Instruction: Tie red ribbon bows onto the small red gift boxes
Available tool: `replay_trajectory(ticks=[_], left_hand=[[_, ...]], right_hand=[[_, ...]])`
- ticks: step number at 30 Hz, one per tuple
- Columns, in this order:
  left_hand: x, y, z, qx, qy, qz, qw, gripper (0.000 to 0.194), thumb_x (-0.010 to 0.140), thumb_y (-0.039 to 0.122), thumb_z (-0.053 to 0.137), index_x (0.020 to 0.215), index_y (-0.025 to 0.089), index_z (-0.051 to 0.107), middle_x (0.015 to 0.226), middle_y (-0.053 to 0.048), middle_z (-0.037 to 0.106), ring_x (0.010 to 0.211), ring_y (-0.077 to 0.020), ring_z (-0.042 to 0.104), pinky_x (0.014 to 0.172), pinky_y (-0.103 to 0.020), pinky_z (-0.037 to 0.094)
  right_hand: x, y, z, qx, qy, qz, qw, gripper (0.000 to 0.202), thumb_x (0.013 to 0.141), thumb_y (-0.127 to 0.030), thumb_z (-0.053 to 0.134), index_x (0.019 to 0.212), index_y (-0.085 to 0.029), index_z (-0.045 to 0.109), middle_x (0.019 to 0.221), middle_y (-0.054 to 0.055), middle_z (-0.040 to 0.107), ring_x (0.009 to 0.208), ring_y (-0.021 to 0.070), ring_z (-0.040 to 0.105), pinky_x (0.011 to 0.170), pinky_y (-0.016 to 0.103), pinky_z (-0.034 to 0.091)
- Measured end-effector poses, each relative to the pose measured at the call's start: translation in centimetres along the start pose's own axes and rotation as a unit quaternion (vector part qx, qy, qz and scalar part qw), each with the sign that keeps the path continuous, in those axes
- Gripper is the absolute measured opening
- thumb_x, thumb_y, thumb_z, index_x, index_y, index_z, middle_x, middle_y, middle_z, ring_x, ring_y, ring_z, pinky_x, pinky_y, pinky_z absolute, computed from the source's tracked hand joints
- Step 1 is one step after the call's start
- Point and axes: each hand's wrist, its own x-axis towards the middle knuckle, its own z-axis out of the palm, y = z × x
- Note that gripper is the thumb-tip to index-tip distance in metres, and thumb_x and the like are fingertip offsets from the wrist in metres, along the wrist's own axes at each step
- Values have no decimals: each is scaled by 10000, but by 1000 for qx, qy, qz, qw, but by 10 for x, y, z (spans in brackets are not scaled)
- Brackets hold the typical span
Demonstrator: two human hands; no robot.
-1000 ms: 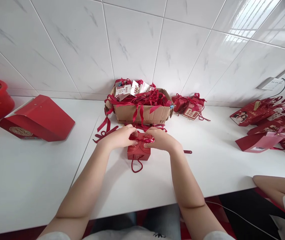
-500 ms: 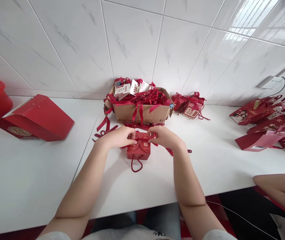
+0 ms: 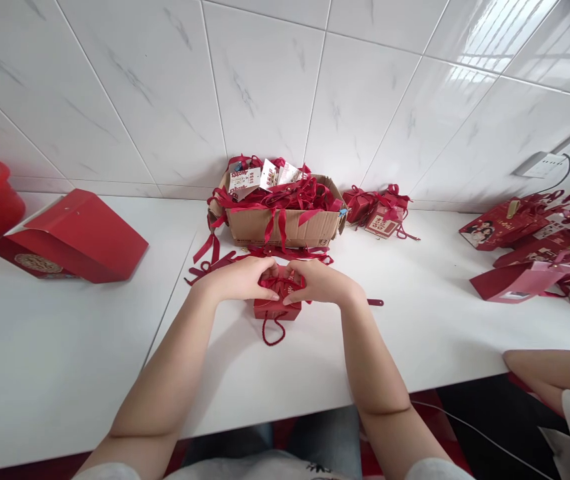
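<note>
Together, two hands pinch one gift box (one ribbon).

Small box: we see red card with a slight sheen, held between our left hand and right hand.
Ribbon: dark red, satiny cloth.
Carton: we see matt brown corrugated cardboard, rough-edged.
Table: smooth white, faintly glossy.
Wall tiles: glossy, marble-veined ceramic.
Folded bag: matt red paper.

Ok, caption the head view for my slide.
Both hands, left and right, pinch ribbon atop a red box before a ribbon-filled carton.
</note>
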Motion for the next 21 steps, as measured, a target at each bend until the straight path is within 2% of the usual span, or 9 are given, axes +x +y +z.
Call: replay_trajectory(ticks=[6, 11, 21], left_hand=[[0, 0, 1, -12, -13, 15, 1000, 408, 653, 430, 690, 1010, 267, 578, 1017, -13, 680, 812, -209, 626, 621, -273, 424], [2, 0, 2, -22, -15, 6, 1000, 398, 665, 405, 664, 1031, 265, 588, 1055, -23, 686, 831, -215, 635, 632, -272, 428], [3, 0, 2, -17, -18, 11, 1000, 371, 681, 391, 652, 1033, 287, 600, 970, 2, 696, 808, -204, 637, 612, -267, 430]], right_hand=[[2, 0, 2, -8, -12, 13, 1000, 423, 659, -439, 750, 881, -234, 454, 826, -16, 610, 582, 120, 574, 421, 237, 397], [3, 0, 4, -22, -16, 13, 1000, 391, 686, -440, 726, 869, -234, 449, 852, -3, 611, 588, 118, 575, 420, 236, 399], [4, -3, 2, -20, -23, 9, 999, 348, 688, -414, 718, 851, -234, 469, 819, -6, 603, 591, 120, 556, 423, 231, 383]])
